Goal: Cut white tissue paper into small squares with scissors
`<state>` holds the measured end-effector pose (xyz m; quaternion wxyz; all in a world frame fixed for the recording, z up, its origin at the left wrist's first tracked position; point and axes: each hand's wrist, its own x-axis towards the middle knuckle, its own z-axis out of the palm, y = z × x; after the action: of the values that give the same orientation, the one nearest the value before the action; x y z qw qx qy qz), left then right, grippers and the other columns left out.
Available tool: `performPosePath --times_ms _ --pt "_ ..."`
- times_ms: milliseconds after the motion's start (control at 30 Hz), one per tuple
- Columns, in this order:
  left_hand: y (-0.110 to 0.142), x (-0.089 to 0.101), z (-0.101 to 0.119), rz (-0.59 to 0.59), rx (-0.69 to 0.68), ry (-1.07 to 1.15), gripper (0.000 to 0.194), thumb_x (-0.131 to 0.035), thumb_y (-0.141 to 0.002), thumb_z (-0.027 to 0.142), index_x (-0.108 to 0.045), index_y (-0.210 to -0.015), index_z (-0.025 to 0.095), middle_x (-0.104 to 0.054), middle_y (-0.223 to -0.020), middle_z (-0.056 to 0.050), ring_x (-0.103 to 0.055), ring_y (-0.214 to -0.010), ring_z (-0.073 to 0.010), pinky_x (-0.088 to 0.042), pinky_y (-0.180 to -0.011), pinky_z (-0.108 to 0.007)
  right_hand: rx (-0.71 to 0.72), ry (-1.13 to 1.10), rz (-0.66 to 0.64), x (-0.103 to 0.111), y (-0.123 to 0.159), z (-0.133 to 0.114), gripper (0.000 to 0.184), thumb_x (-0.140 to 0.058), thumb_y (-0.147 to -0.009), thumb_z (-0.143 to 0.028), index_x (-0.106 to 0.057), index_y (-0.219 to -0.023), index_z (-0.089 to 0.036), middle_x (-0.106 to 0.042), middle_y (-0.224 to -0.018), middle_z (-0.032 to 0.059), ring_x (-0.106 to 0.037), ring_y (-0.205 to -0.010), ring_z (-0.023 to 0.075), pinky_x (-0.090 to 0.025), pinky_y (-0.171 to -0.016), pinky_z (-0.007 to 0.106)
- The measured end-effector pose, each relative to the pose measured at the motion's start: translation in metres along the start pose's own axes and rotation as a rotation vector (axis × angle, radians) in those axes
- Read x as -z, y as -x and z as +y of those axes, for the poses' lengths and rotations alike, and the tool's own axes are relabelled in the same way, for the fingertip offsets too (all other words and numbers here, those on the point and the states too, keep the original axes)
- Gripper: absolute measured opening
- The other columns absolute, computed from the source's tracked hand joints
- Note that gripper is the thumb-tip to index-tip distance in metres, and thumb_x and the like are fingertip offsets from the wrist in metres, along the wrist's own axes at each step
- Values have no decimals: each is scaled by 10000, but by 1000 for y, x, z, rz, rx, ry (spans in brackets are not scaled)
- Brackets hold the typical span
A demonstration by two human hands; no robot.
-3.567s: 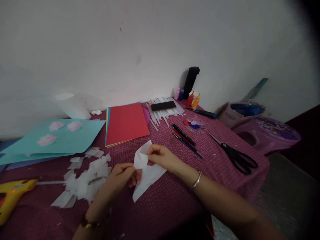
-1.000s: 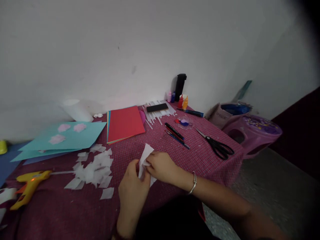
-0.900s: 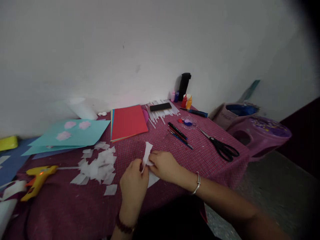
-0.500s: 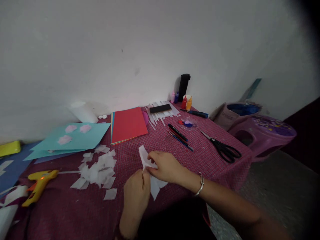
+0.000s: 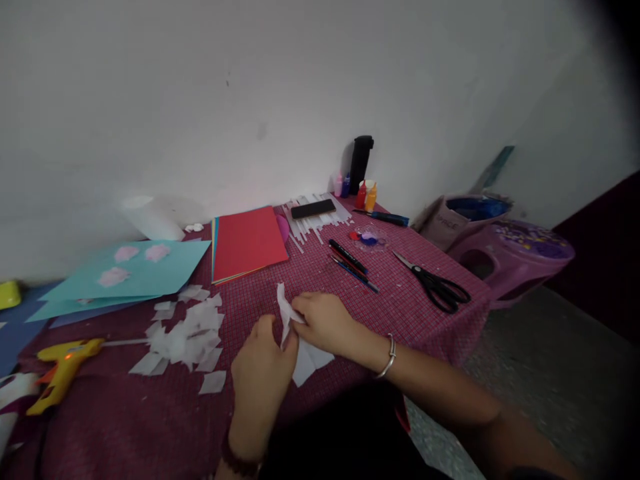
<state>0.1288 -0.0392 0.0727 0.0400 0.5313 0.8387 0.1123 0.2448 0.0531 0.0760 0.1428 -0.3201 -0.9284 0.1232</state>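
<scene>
Both my hands are at a piece of thin white tissue paper (image 5: pixel 309 363) near the table's front edge. My left hand (image 5: pixel 265 363) grips its left side between thumb and fingers. With fingertips pinched, my right hand (image 5: pixel 325 323) holds the same paper from the right. One strip of the paper sticks up between the hands, and a wider part hangs below them. To the left lies a loose heap of small white tissue squares (image 5: pixel 193 333). A yellow glue gun (image 5: pixel 67 367) with a lit orange light rests beyond that heap, its glue stick pointing toward it.
Pale blue sheets (image 5: pixel 165 273) with pink tissue tufts lie at left, beside red paper (image 5: pixel 250 243). Black scissors (image 5: pixel 440 290), pens (image 5: pixel 350 260) and a paint palette (image 5: pixel 370 237) are on the right. A phone (image 5: pixel 313 209) rests on paper strips. Paint bottles (image 5: pixel 371 198) stand at the back.
My left hand has turned and its fingers have lifted and spread somewhat from the paper's left side. The upright strip looks narrower and more crumpled. The whole view has shifted slightly.
</scene>
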Motion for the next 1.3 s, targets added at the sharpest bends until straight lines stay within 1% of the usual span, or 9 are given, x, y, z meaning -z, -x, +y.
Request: performPosePath --times_ms 133,300,500,667,800,900,1000,1167,1300 --pt "-14 9 3 -3 -105 -159 262 -375 -895 304 -585 -782 194 -691 -806 -83 -654 -730 -227 -304 -544 -294 -13 11 1 1 -2 4 125 -518 -843 -262 -600 -860 -169 -650 -858 54 -590 -772 173 -370 -658 270" --pt "-17 2 -6 -43 -14 -86 464 -263 -927 296 -627 -667 173 -701 -670 -117 -646 -626 -229 -317 -531 -303 -127 -30 -4 4 -1 18 89 -521 -820 -207 -600 -840 -170 -654 -852 47 -589 -766 164 -365 -652 264" --pt "-7 -5 7 -17 -104 -88 480 -239 -942 294 -650 -742 147 -716 -735 -134 -663 -662 -232 -332 -529 -297 -66 -178 121 0 -2 9 258 -579 -826 -301 -555 -1054 -184 -648 -940 31 -587 -820 158 -378 -694 250" --pt "4 -13 3 -33 -137 12 461 -273 -922 284 -637 -670 155 -700 -689 -139 -648 -638 -226 -362 -546 -301 -59 -124 139 -3 -10 13 152 -484 -898 -261 -596 -848 -172 -645 -840 35 -573 -784 153 -358 -695 255" --pt "2 -22 -13 -58 107 451 524 -338 -902 419 -584 -514 167 -635 -527 -102 -595 -557 -212 -409 -537 -303 -151 -157 166 -3 -11 21 162 -485 -898 -260 -606 -857 -160 -660 -838 40 -577 -776 149 -351 -692 250" --pt "-10 -28 -17 -137 228 1003 361 -526 -821 431 -684 -794 108 -699 -660 -59 -634 -632 -197 -481 -597 -291 -129 -208 152 -4 -11 20 169 -498 -890 -271 -613 -836 -160 -662 -826 38 -575 -760 145 -351 -680 247" --pt "-22 -31 -11 -151 293 1400 405 -699 -695 374 -676 -983 90 -740 -803 -73 -677 -719 -211 -527 -658 -304 -113 -288 143 -6 -10 18 162 -516 -876 -266 -608 -793 -161 -645 -762 22 -553 -694 133 -344 -638 243" --pt "-25 -24 -6 -135 346 1472 423 -738 -644 376 -687 -956 97 -742 -742 -70 -682 -643 -222 -538 -599 -321 -236 -715 85 -9 -7 27 160 -576 -824 -254 -597 -944 -151 -647 -827 22 -548 -700 131 -395 -618 231" --pt "-17 1 -11 129 200 950 293 -655 -715 388 -693 -873 144 -732 -766 -74 -673 -662 -235 -530 -593 -330 -121 -1356 -101 0 -5 31 335 -648 -770 -256 -566 -1071 -135 -645 -995 51 -581 -860 150 -465 -770 280"
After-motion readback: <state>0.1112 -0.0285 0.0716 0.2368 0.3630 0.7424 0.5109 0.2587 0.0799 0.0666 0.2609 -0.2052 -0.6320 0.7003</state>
